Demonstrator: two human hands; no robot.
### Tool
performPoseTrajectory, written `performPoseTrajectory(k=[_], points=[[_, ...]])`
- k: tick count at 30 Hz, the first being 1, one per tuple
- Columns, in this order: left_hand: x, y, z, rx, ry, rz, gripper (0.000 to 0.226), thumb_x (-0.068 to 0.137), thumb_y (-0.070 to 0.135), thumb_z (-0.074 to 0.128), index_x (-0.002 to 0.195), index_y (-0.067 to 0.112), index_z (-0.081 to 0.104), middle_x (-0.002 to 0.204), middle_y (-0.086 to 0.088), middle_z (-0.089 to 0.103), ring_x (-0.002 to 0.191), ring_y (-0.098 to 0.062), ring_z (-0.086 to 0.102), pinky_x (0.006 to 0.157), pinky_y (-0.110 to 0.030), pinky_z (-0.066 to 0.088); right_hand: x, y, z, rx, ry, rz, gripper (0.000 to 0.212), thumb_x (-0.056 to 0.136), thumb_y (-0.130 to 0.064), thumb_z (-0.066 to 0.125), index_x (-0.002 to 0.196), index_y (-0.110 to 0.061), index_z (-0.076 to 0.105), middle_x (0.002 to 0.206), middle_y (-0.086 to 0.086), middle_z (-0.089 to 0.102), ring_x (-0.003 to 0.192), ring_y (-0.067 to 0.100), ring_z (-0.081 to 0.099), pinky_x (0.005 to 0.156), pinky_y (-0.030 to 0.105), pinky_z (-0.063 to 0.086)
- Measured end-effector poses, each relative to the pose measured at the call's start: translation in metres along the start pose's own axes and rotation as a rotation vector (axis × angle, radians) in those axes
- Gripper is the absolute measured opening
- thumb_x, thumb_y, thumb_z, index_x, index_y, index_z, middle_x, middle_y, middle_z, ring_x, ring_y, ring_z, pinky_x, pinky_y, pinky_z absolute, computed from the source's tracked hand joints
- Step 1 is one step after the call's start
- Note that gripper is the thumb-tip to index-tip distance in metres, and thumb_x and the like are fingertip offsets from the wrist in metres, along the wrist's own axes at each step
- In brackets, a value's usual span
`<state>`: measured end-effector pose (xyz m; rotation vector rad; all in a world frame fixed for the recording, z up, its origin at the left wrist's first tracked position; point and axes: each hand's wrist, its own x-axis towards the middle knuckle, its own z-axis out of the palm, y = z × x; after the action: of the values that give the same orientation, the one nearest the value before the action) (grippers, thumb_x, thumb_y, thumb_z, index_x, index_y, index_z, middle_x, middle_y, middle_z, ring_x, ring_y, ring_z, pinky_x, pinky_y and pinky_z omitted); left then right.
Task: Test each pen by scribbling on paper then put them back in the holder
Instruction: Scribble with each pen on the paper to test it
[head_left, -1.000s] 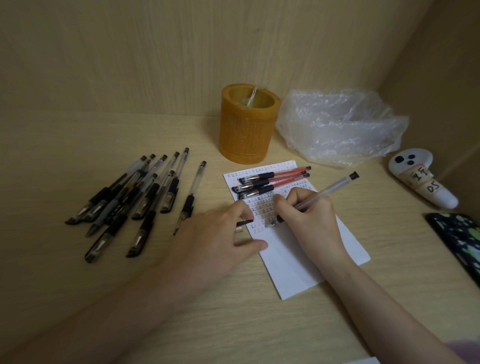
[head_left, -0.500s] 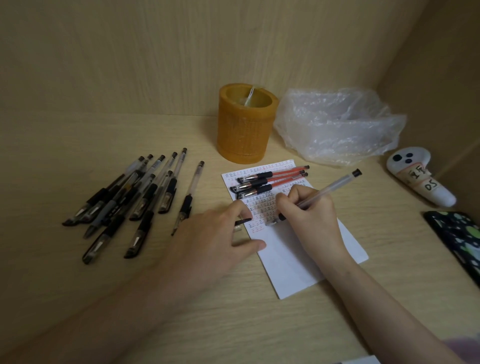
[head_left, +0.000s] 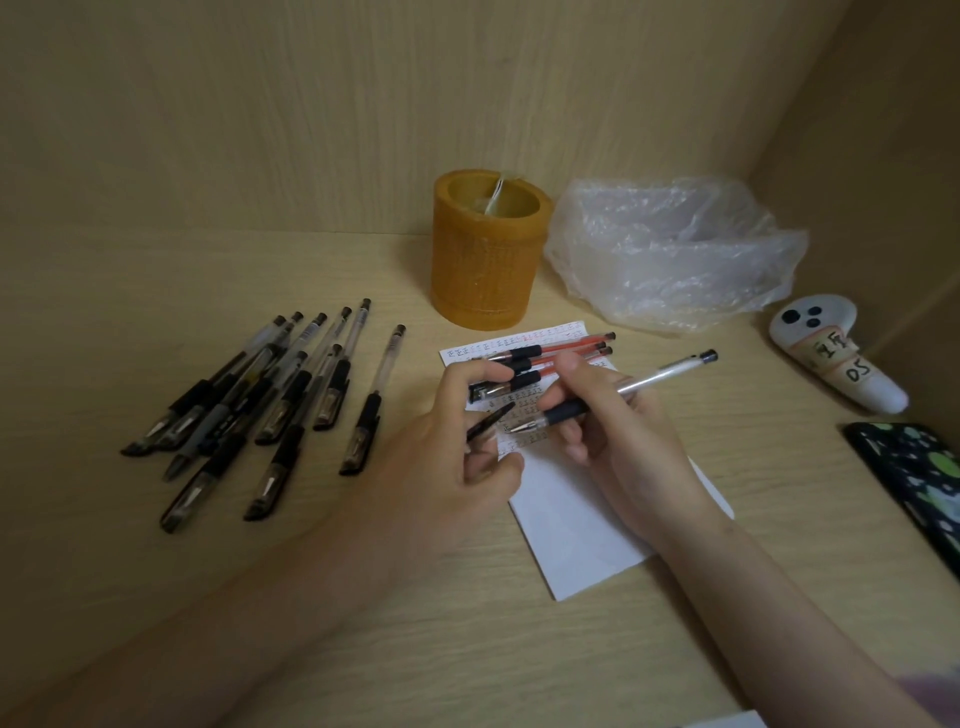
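Observation:
My right hand (head_left: 618, 431) grips a clear black-ink pen (head_left: 660, 376), lifted off the white paper (head_left: 576, 525), its bare tip pointing left. My left hand (head_left: 457, 457) pinches the pen's black cap (head_left: 488, 422) just left of that tip, a small gap between them. Three red pens (head_left: 561, 353) lie on the paper's far end, over rows of small marks. Several capped black pens (head_left: 270, 400) lie in a loose row to the left. The orange round holder (head_left: 488, 249) stands behind the paper with something pale inside.
A crumpled clear plastic bag (head_left: 675, 254) sits right of the holder. A white controller with handwritten labels (head_left: 831, 353) lies at the far right by the side wall. A dark patterned phone (head_left: 919, 478) rests at the right edge. Wooden walls close off the back and right.
My right hand has lifted the pen from the paper and tilted it flatter. My left hand has risen off the desk and brought the cap up near the tip.

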<state>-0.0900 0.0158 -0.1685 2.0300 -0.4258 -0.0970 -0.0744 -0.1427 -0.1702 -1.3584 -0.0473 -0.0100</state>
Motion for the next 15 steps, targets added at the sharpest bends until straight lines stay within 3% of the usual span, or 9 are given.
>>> performPoseTrajectory(k=[7, 10, 12, 15], points=[[-0.0022, 0.0006, 0.0001, 0.024, -0.064, 0.007, 0.048, 0.084, 0.018, 0.053, 0.117, 0.044, 0.031, 0.063, 0.021, 0.053, 0.053, -0.003, 0.047, 0.054, -0.018, 0.035, -0.0023, 0.0000, 0.0010, -0.020, -0.071, 0.020, 0.038, 0.087, -0.038, 0.058, 0.062, -0.014, 0.070, 0.044, 0.003, 0.044, 0.041, 0.012, 0.037, 0.044, 0.017, 0.031], [-0.0040, 0.0026, -0.0008, 0.041, -0.078, 0.043, 0.037, 0.092, 0.021, 0.043, 0.118, 0.044, 0.029, 0.088, 0.016, 0.066, 0.070, -0.010, 0.057, 0.070, -0.029, 0.043, -0.0025, 0.0022, 0.0028, 0.032, -0.204, 0.035, 0.034, 0.089, -0.029, 0.049, 0.075, -0.008, 0.071, 0.049, 0.007, 0.046, 0.044, 0.013, 0.040, 0.046, 0.018, 0.033], [-0.0031, 0.0031, -0.0011, 0.003, -0.070, 0.061, 0.034, 0.097, 0.024, 0.038, 0.124, 0.042, 0.029, 0.092, 0.011, 0.065, 0.080, -0.009, 0.059, 0.077, -0.032, 0.045, -0.0014, 0.0036, 0.0021, 0.084, -0.262, 0.026, 0.026, 0.090, -0.021, 0.048, 0.088, -0.004, 0.067, 0.054, 0.007, 0.051, 0.048, 0.014, 0.045, 0.051, 0.023, 0.035], [0.0011, 0.0014, -0.0016, -0.047, -0.038, 0.077, 0.038, 0.097, 0.015, 0.039, 0.126, 0.036, 0.028, 0.077, 0.008, 0.058, 0.062, -0.002, 0.053, 0.063, -0.019, 0.046, 0.0003, 0.0049, -0.0017, 0.077, -0.289, -0.064, 0.013, 0.091, -0.014, 0.056, 0.095, -0.002, 0.057, 0.060, 0.006, 0.060, 0.051, 0.018, 0.052, 0.057, 0.032, 0.038]])
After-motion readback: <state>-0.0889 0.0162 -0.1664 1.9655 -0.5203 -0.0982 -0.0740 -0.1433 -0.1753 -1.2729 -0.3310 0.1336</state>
